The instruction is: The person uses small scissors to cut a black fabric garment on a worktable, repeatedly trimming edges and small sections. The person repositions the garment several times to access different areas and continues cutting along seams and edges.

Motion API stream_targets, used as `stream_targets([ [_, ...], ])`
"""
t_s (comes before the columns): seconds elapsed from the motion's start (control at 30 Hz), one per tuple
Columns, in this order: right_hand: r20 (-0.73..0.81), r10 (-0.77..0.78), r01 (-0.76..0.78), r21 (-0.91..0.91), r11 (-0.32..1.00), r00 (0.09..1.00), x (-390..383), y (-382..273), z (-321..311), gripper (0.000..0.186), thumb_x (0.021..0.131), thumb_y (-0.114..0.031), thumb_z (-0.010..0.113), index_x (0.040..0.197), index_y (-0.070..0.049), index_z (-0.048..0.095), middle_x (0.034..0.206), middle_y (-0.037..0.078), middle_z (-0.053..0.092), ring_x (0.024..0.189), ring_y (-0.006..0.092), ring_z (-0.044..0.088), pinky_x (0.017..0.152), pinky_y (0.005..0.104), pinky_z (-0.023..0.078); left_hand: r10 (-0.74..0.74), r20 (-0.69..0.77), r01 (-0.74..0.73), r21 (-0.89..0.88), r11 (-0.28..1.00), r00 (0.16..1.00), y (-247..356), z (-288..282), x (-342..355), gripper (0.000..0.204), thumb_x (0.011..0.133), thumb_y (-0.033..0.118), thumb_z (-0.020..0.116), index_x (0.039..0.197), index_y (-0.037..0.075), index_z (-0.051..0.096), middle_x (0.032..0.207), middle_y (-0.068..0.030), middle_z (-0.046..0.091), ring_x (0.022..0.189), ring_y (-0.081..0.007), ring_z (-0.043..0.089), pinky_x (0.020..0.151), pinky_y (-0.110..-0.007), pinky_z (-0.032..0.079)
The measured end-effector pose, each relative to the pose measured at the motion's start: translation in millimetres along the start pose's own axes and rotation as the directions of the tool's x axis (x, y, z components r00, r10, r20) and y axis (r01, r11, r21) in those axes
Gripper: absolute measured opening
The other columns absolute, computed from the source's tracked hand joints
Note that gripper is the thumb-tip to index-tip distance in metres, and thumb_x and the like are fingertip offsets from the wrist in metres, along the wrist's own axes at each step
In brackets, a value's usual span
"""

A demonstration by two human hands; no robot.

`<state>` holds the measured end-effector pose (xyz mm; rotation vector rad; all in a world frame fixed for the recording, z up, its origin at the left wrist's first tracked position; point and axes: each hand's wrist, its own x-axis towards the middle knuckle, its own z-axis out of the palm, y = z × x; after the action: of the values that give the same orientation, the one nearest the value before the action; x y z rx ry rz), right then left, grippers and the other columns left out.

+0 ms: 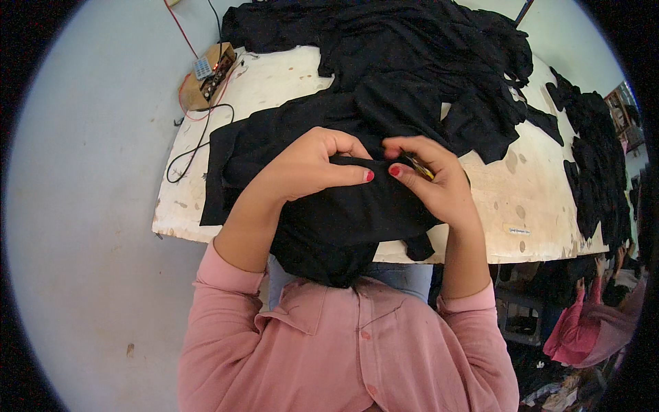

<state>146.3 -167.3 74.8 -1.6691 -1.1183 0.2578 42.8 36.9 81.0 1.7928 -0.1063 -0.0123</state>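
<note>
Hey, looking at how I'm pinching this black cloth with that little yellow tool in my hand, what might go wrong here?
The small yellow tool in the right hand sits close to the left hand fingertips, so it may nick a finger. Both hands bunch the black garment tightly, so a slip might snag good fabric. Much of it hangs off the table edge and could slide down.

The person wears a pink shirt with a collar and a row of small pink buttons down the front. The sleeves are long and pushed up, and their cuffs sit around the forearms. Under the shirt, blue jeans show. The nails on both thumbs are painted red.
</note>
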Motion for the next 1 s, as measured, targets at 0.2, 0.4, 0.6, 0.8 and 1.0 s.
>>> stream_targets([
  [0.2, -0.202, -0.175, 0.108, -0.303, 0.947, 0.964, -6.7, 3.7, 0.2, 0.041, 0.081, -0.017, 0.070, 0.120, -0.008, 0.062, 0.100, 0.011, 0.053, 0.087, 0.0224, 0.056, 0.080, 0.0311, 0.046, -0.057, 0.027, 0.063, -0.369, 0.927, 0.998, 8.8, -1.9, -8.8, 0.021, 0.080, 0.011, 0.068, 0.097, -0.001, 0.068, 0.091, -0.0037, 0.067, 0.085, -0.0091, 0.060, 0.080, -0.023, 0.045],
  [0.4, -0.168, -0.492, 0.313, -0.589, 0.745, 0.854, -17.5, -7.1, -3.0, 0.037, 0.079, -0.015, 0.070, 0.115, -0.009, 0.066, 0.095, 0.008, 0.062, 0.071, 0.0223, 0.055, 0.064, 0.0299, 0.045, 0.012, 0.025, -0.001, -0.397, 0.918, 1.000, 13.6, 0.1, -13.8, 0.021, 0.087, 0.013, 0.065, 0.101, -0.001, 0.071, 0.092, -0.0052, 0.070, 0.087, -0.0090, 0.061, 0.083, -0.022, 0.045],
  [0.6, -0.103, -0.561, 0.375, -0.643, 0.667, 0.821, -19.4, -13.2, -5.4, 0.035, 0.073, -0.017, 0.072, 0.108, -0.011, 0.070, 0.089, 0.004, 0.065, 0.063, 0.0206, 0.053, 0.056, 0.0302, 0.043, 0.014, 0.023, -0.006, -0.299, 0.954, 1.000, 16.2, 2.3, -13.6, 0.020, 0.089, 0.013, 0.064, 0.101, -0.001, 0.071, 0.093, -0.0054, 0.070, 0.087, -0.0088, 0.062, 0.081, -0.023, 0.046],
  [0.8, -0.097, -0.574, 0.375, -0.668, 0.643, 0.813, -22.5, -16.0, -3.5, 0.037, 0.071, -0.018, 0.074, 0.108, -0.012, 0.070, 0.088, 0.003, 0.065, 0.061, 0.0198, 0.052, 0.054, 0.0299, 0.043, 0.036, 0.016, -0.029, -0.293, 0.956, 0.999, 14.4, 2.6, -12.9, 0.020, 0.089, 0.013, 0.064, 0.100, -0.001, 0.071, 0.091, -0.0046, 0.070, 0.086, -0.0084, 0.061, 0.081, -0.023, 0.046],
  [1.0, -0.106, -0.599, 0.382, -0.678, 0.627, 0.794, -20.9, -14.9, 0.9, 0.039, 0.070, -0.018, 0.074, 0.108, -0.013, 0.070, 0.088, 0.002, 0.065, 0.061, 0.0193, 0.052, 0.053, 0.0297, 0.042, 0.007, 0.029, 0.002, -0.299, 0.954, 1.000, 13.2, 5.7, -12.2, 0.019, 0.088, 0.013, 0.064, 0.098, -0.001, 0.071, 0.090, -0.0044, 0.070, 0.085, -0.0080, 0.061, 0.081, -0.023, 0.046],
])
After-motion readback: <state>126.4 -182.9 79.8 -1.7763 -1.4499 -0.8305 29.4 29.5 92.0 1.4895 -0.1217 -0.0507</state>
